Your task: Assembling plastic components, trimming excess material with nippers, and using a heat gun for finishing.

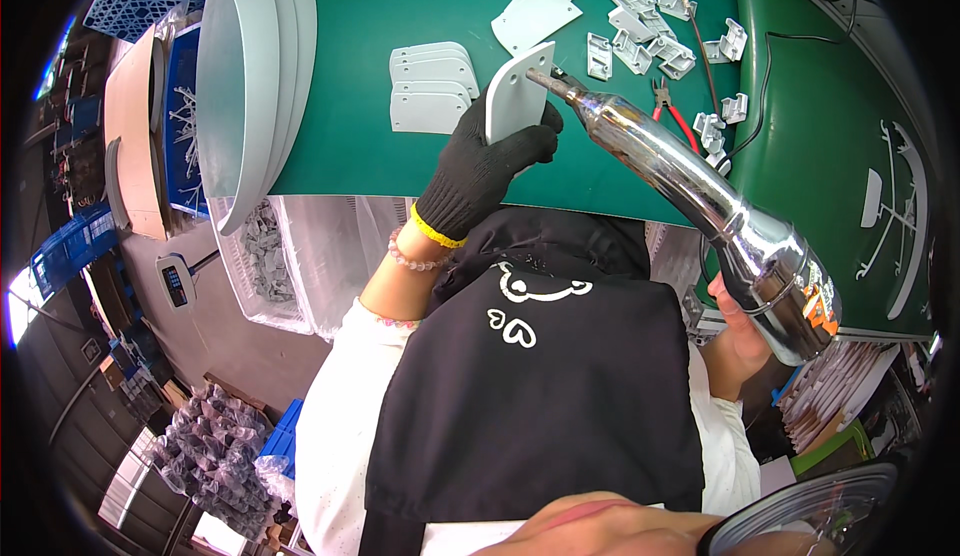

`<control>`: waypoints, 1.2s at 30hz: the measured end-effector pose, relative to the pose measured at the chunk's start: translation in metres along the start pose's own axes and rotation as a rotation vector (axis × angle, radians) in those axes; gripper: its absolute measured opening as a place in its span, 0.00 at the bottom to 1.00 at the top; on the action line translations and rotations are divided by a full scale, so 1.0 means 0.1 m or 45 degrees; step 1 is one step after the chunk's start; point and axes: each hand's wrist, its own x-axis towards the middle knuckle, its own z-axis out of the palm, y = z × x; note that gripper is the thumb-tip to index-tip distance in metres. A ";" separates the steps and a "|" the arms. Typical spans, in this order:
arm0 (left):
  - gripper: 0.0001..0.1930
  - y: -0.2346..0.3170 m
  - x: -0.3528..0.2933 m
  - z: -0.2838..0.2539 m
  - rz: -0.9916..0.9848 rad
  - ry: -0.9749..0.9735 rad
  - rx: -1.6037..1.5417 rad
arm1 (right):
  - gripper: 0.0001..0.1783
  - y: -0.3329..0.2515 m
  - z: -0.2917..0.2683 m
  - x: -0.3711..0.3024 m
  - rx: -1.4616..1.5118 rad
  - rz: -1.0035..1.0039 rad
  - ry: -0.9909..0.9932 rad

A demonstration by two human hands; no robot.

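My left hand (482, 171), in a black knit glove, grips a pale grey plastic plate (518, 96) with small holes, held upright above the green table. My right hand (738, 334), bare, holds a chrome heat gun (700, 176); its handle is mostly hidden behind the shiny body. The thin, discoloured nozzle points at the upper right part of the plate, by a hole; whether they touch I cannot tell. Left of the glove, several similar plates (430, 111) lie overlapping in two rows. More plates (535, 18) lie farther back.
Small grey brackets (635, 31), red-handled pliers (678, 121) and a thin rod (700, 46) lie back right. Large curved grey panels (285, 86) stand at the table's left. A black cable (768, 86) crosses a green surface on the right. A clear bin (265, 266) stands below the left edge.
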 end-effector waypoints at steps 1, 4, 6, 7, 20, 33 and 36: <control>0.16 0.00 0.00 0.01 0.000 0.000 0.000 | 0.04 -0.01 0.03 0.00 0.004 0.004 0.031; 0.17 -0.01 0.00 0.02 0.016 0.021 -0.072 | 0.04 -0.04 -0.01 -0.01 -0.038 0.069 0.052; 0.18 -0.02 0.00 0.00 -0.033 0.020 0.007 | 0.03 -0.03 -0.05 -0.01 -0.083 0.129 0.042; 0.18 -0.01 0.00 0.02 -0.032 0.021 0.007 | 0.03 -0.02 -0.06 0.00 -0.063 0.111 0.008; 0.26 -0.05 0.02 0.00 -0.010 0.016 0.000 | 0.04 -0.04 0.05 0.01 -0.025 0.011 0.051; 0.31 -0.07 0.04 -0.01 0.023 -0.037 0.069 | 0.03 -0.01 0.03 -0.03 -0.027 0.037 0.099; 0.32 -0.04 0.02 0.00 -0.009 0.000 0.030 | 0.03 0.11 -0.11 -0.04 0.021 0.039 -0.046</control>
